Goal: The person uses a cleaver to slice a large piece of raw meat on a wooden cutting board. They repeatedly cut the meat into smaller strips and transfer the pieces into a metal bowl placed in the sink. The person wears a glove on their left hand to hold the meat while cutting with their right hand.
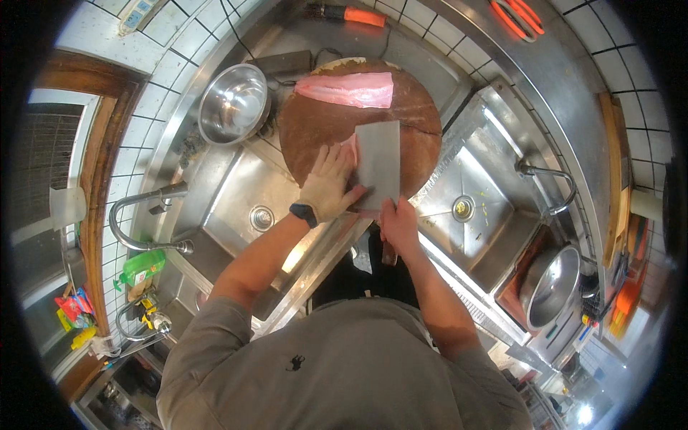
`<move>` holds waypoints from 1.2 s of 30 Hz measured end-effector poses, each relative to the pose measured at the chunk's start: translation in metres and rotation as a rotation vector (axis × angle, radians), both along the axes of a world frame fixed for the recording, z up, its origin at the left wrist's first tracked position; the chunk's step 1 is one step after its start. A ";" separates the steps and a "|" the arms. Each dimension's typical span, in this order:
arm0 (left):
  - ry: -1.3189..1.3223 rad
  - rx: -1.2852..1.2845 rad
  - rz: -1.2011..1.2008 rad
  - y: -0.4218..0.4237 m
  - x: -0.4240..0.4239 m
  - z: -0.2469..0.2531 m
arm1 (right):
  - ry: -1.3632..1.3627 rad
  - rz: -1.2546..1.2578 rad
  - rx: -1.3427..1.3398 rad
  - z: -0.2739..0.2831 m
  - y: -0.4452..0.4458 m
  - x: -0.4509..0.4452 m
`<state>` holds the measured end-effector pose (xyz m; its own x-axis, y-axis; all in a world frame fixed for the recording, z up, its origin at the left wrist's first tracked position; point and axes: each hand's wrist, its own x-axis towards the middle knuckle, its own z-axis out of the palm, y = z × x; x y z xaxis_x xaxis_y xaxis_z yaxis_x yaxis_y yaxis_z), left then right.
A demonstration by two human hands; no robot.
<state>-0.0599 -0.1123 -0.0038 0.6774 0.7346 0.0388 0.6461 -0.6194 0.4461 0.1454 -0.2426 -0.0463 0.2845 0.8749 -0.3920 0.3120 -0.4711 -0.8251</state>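
A round wooden chopping block [301, 126] stands before me. On its far part lies a pale pink fish fillet [346, 90]. My left hand [328, 180], seemingly in a pale glove with a dark watch at the wrist, is laid palm down over a smaller piece of fish [352, 150]. Its fingers hold that piece against the block, and most of the piece is hidden under them. In my right hand [399, 226] is the handle of a broad cleaver [379, 161]. The cleaver's blade lies along the right side of the piece, close to my left thumb.
Steel sink basins flank the block, left [231, 188] and right [457, 177], each with a faucet. A steel bowl [235, 105] stands left of the block, another bowl [553, 290] at right. An orange-handled tool [364, 16] lies behind; orange-handled scissors [518, 19] rest on the ledge.
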 end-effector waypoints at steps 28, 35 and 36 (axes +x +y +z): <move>-0.024 0.095 -0.062 -0.001 -0.014 0.000 | -0.008 0.177 -0.209 0.076 0.076 0.029; -0.030 0.055 -0.022 -0.004 -0.014 -0.007 | 0.185 0.087 -0.226 0.084 0.024 0.018; -0.017 0.067 -0.028 -0.003 -0.013 -0.009 | 0.240 0.060 -0.202 0.078 0.027 0.013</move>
